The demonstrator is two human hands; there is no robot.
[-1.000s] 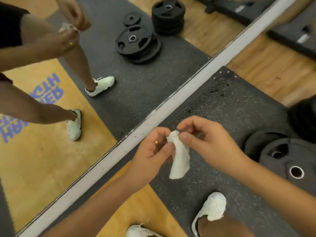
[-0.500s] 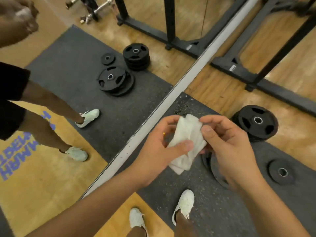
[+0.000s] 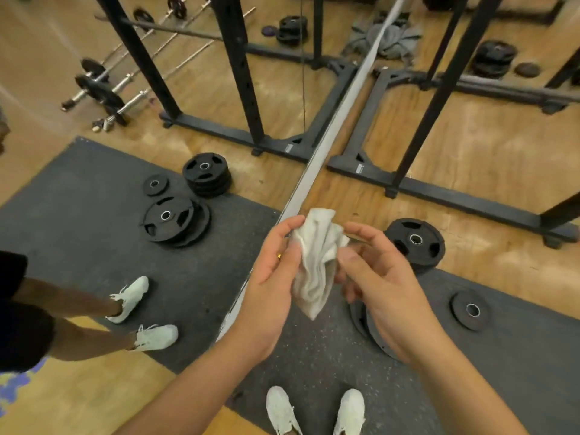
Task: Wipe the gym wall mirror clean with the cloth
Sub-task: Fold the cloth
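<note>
White, crumpled cloth hangs in mid-air between both hands, above the dark rubber mat and near the foot of the mirror without touching it. The left hand grips its upper left edge, with the thumb pressed on the front and the fingers curled over the top. The right hand holds the other side: its thumb lies on the cloth and its lower fingers curl in behind, while the index finger arches loosely above. Just beyond the right hand a black weight plate lies at the mat's edge, with a smaller plate to its right. Two white shoes stand on the mat below. A pale frame strip runs along the mirror's base, and a black rack stands on the wooden floor farther off — the glass doubles it.
</note>
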